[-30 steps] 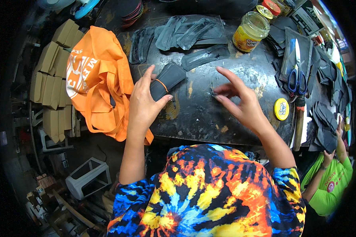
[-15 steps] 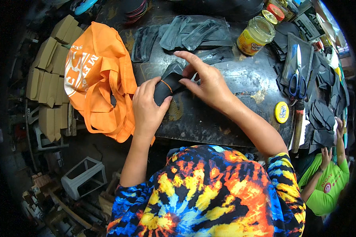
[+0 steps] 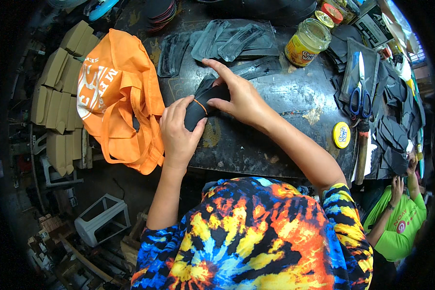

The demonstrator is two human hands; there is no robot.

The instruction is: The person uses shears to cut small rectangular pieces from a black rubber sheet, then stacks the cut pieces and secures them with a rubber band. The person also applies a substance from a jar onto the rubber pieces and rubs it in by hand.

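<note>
A bundle of black, flexible sheet pieces (image 3: 194, 116) is held just above the dark table, with an orange rubber band (image 3: 201, 107) around its middle. My left hand (image 3: 178, 137) is closed around the near left end, fingers over the top and thumb along the side. Across the far right end lies my right hand (image 3: 241, 99), its thumb pressed on the black material. The right index finger sticks out past the bundle, while the other right fingers are hidden beneath or behind it. Beyond the hands lie several dark, greyish-streaked strips (image 3: 241, 41).
An orange cloth bag (image 3: 123, 96) lies left, beside stacked cardboard boxes (image 3: 58, 108). To the right are an open glass jar (image 3: 308, 43), a yellow lid (image 3: 341, 135), scissors (image 3: 360, 92), a wooden-handled tool (image 3: 361, 157) and black scraps (image 3: 394, 135). A person in green (image 3: 396, 222) works at far right.
My right hand has moved left and closed in on the bundle, its thumb now lying on the black material near the band. The left hand keeps its hold.
</note>
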